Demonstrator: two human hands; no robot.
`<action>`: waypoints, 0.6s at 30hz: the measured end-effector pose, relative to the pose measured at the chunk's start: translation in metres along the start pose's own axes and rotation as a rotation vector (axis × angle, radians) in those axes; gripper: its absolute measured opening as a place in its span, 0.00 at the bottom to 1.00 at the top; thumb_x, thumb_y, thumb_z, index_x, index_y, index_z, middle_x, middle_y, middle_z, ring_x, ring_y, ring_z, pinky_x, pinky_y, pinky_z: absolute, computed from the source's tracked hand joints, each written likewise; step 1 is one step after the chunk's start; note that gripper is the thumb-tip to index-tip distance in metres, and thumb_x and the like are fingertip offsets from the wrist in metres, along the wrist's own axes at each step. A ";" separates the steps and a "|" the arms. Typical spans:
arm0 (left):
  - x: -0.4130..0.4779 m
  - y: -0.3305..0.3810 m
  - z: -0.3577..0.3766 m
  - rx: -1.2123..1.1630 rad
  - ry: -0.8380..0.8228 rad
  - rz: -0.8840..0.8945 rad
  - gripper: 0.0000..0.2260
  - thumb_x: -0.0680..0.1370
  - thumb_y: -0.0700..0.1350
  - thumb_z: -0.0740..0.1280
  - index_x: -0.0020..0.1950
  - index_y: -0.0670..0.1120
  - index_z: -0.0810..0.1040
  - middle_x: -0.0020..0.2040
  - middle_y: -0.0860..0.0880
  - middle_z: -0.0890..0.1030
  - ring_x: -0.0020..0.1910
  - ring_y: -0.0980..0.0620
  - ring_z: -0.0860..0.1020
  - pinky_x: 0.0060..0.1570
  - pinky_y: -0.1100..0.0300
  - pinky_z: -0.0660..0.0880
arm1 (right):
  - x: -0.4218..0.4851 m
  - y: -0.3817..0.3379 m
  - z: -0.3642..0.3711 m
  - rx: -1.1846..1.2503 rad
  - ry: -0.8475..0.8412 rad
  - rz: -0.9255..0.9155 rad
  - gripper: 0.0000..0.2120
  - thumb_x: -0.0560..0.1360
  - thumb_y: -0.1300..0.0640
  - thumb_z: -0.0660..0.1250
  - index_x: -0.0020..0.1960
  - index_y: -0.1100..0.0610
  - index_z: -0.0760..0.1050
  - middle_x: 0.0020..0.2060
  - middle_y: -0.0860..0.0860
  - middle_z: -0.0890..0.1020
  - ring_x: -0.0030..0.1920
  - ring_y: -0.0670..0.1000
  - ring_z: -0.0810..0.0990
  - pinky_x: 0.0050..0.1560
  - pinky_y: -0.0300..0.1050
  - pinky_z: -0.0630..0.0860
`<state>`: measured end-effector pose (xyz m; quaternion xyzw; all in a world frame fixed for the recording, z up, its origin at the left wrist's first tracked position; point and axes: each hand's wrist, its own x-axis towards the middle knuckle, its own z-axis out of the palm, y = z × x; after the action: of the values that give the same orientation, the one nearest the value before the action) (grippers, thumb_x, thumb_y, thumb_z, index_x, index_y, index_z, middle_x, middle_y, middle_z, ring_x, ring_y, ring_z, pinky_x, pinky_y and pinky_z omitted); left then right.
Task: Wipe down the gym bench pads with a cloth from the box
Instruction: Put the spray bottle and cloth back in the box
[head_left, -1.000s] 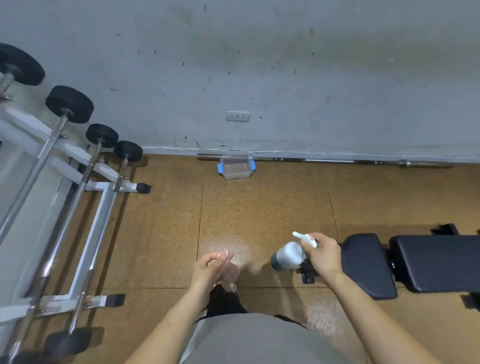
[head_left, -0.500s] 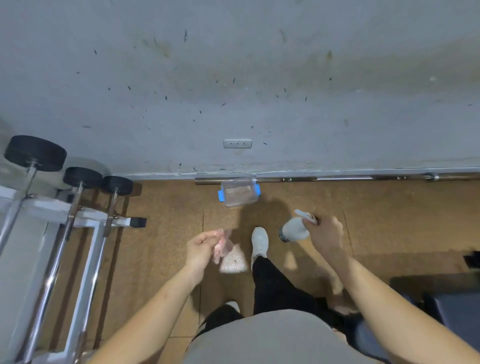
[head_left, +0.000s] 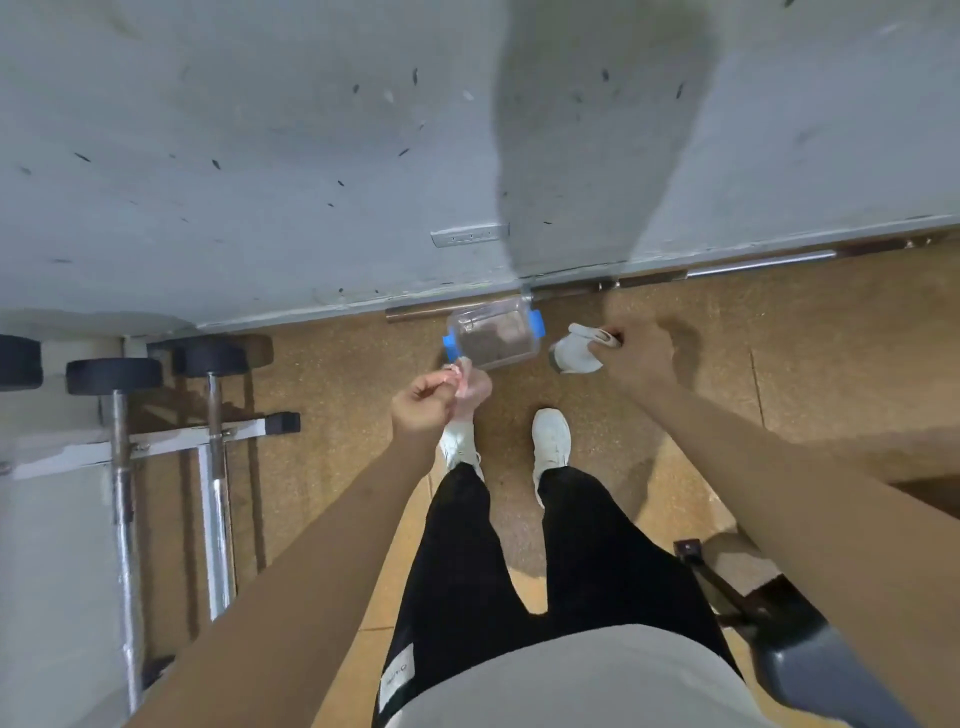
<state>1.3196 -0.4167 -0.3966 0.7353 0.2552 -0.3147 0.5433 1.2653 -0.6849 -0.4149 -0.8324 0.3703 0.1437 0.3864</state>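
**Floor strip at the wall: crowded around the box, open to its left**

Box (head_left: 491, 338) sits on the floor (head_left: 332, 395) close to the wall (head_left: 260, 156). A bar (head_left: 753, 262) lies along the wall foot just behind it, so there is no way in from the back.
- Left of box: bare floor up to the dumbbell rack (head_left: 208, 441).
- Right of box: spray bottle (head_left: 574, 356), gripped in the right hand (head_left: 636, 358), just beside the right latch.
- Near side: left hand (head_left: 421, 410), pinching a pinkish cloth (head_left: 470, 387), at the box's near-left corner, with shoes (head_left: 551, 441) close by.
- Bench (head_left: 810, 670): well apart, lower right.
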 end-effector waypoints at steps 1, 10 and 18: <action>0.017 0.002 0.005 0.020 -0.018 0.000 0.04 0.78 0.38 0.72 0.51 0.39 0.85 0.48 0.42 0.85 0.46 0.49 0.82 0.53 0.53 0.78 | 0.012 -0.003 0.004 -0.004 0.004 0.002 0.06 0.77 0.58 0.72 0.53 0.57 0.84 0.39 0.49 0.80 0.42 0.50 0.78 0.35 0.32 0.63; 0.120 0.016 0.036 0.049 0.021 -0.284 0.16 0.80 0.44 0.69 0.68 0.45 0.77 0.47 0.51 0.77 0.46 0.51 0.76 0.50 0.55 0.75 | 0.087 -0.018 0.050 -0.006 0.047 0.052 0.08 0.76 0.57 0.73 0.55 0.56 0.84 0.47 0.50 0.85 0.47 0.48 0.80 0.46 0.36 0.71; 0.170 -0.055 0.010 0.160 -0.098 -0.161 0.03 0.79 0.42 0.70 0.49 0.48 0.84 0.52 0.44 0.86 0.45 0.52 0.81 0.50 0.58 0.77 | 0.166 -0.008 0.130 -0.059 0.033 -0.032 0.12 0.75 0.54 0.74 0.58 0.53 0.85 0.50 0.48 0.87 0.51 0.47 0.83 0.55 0.41 0.77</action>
<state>1.3925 -0.4057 -0.5597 0.7370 0.2609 -0.4122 0.4678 1.3907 -0.6678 -0.5832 -0.8516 0.3589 0.1347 0.3576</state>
